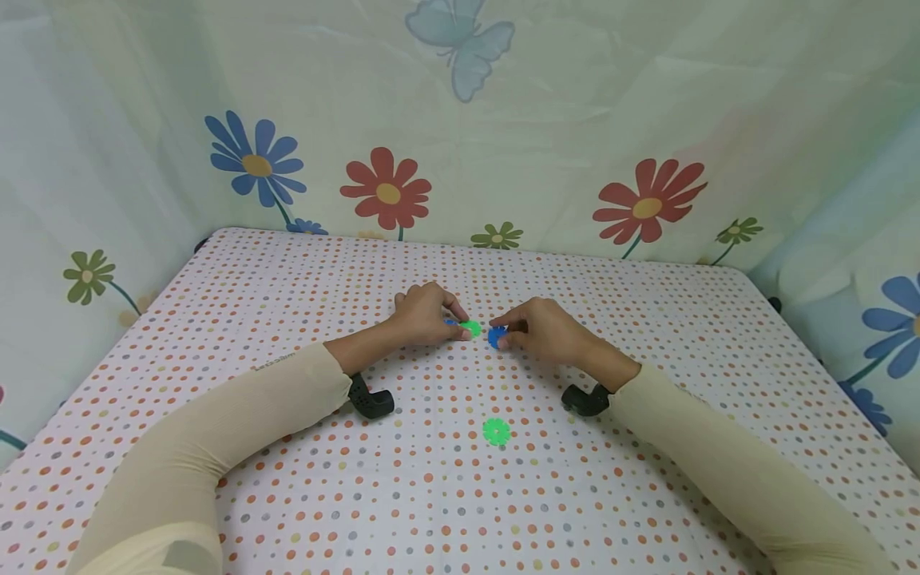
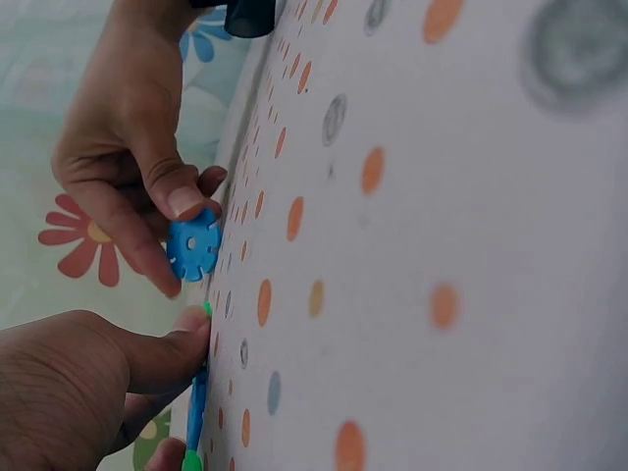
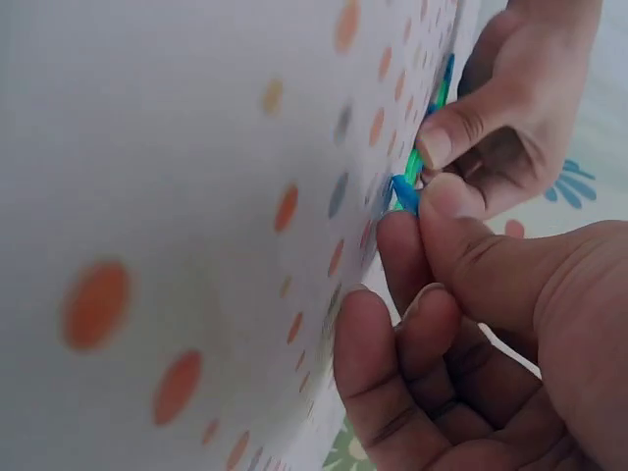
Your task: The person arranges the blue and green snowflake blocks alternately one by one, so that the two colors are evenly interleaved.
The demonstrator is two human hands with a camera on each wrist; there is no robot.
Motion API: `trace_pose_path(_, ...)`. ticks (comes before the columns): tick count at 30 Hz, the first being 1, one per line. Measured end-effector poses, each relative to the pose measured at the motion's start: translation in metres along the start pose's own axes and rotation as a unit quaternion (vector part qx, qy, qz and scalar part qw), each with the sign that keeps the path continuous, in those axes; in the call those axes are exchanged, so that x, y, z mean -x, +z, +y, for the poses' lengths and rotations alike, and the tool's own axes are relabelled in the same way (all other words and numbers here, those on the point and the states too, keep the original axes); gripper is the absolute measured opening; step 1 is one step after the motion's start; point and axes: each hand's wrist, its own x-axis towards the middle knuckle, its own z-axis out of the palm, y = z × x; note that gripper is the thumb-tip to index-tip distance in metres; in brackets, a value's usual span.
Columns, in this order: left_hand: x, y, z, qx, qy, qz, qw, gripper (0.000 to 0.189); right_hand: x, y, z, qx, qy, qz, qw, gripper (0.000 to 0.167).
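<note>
My left hand pinches the green end disc of a joined row of blue and green notched plastic discs, close over the table. Part of that row is hidden under the palm; a blue piece of it shows below the thumb in the left wrist view. Facing it from the right, my right hand pinches a single blue notched disc between thumb and forefinger, tilted up on edge. In the head view a small gap separates the blue disc from the green end disc.
A loose green notched disc lies flat on the table nearer to me. The table has a white cloth with coloured dots. Behind it hangs a curtain printed with flowers and a butterfly. Dark wrist cameras sit under both wrists.
</note>
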Motion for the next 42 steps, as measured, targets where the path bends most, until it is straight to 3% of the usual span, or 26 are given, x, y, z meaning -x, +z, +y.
trace_pose_path(6, 0.0, 0.0, 0.001, 0.002, -0.003, -0.002, 1.0, 0.015, -0.008, -0.003, 0.006, 0.004, -0.011, -0.006, 0.9999, 0.034)
trace_pose_path(23, 0.0, 0.001, 0.0, 0.007, -0.005, 0.0, 1.0, 0.015, -0.021, -0.003, 0.014, -0.001, 0.019, 0.008, 0.9998, 0.034)
trace_pose_path(42, 0.001, 0.001, -0.001, 0.005, 0.0, 0.002, 1.0, 0.016, -0.026, -0.001, 0.011, 0.005, 0.021, 0.008, 0.9997, 0.034)
